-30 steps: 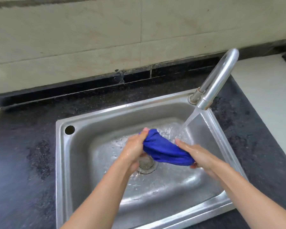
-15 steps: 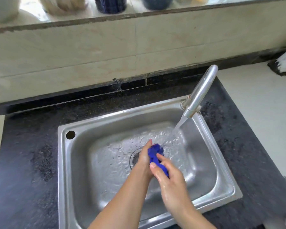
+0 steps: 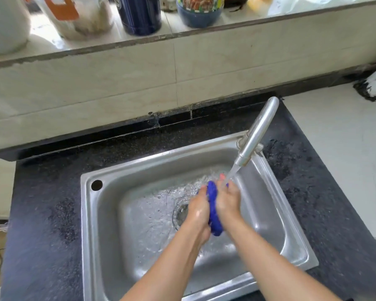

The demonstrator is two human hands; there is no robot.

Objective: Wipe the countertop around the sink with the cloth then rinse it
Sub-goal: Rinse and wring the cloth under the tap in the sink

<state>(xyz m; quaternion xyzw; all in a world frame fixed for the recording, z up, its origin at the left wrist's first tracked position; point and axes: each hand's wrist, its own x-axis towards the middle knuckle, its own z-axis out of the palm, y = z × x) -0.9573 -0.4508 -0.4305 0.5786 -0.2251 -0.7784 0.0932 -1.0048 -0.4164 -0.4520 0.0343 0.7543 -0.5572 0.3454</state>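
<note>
A black speckled stone countertop (image 3: 48, 213) spreads out on both sides of the hands and beyond them, with wet, darker patches to the left of the left hand and to the right of the right hand. Beyond the hands rises a cream tiled wall (image 3: 117, 83), topped by a pale ledge (image 3: 182, 33) that carries a dark blue cylindrical container (image 3: 140, 16) among other jars, blurred and cut off by the frame's top edge.

Set into the countertop is a rectangular stainless-steel sink (image 3: 85, 235); both forearms reach over its near rim and both hands are inside the basin. A curved, brushed-metal tap (image 3: 256, 131) stands at the sink's far right corner, beyond and to the right of the right hand, with its spout angled down toward the hands. A clear stream of water (image 3: 231, 173) runs from the spout and lands on the right hand's fingertips.

The left hand (image 3: 199, 211) and right hand (image 3: 228, 203) are side by side, palms facing each other, and both clasp a bunched royal-blue cloth (image 3: 214, 211) squeezed between them. The blue cloth shows as a narrow strip from the fingertips back to the wrists, held above the sink floor.

A round metal drain (image 3: 181, 215) lies just left of the left hand, partly hidden by it, with water splashing around it. A small round hole (image 3: 96, 185) sits in the sink's far left corner, well to the left of the hands.
</note>
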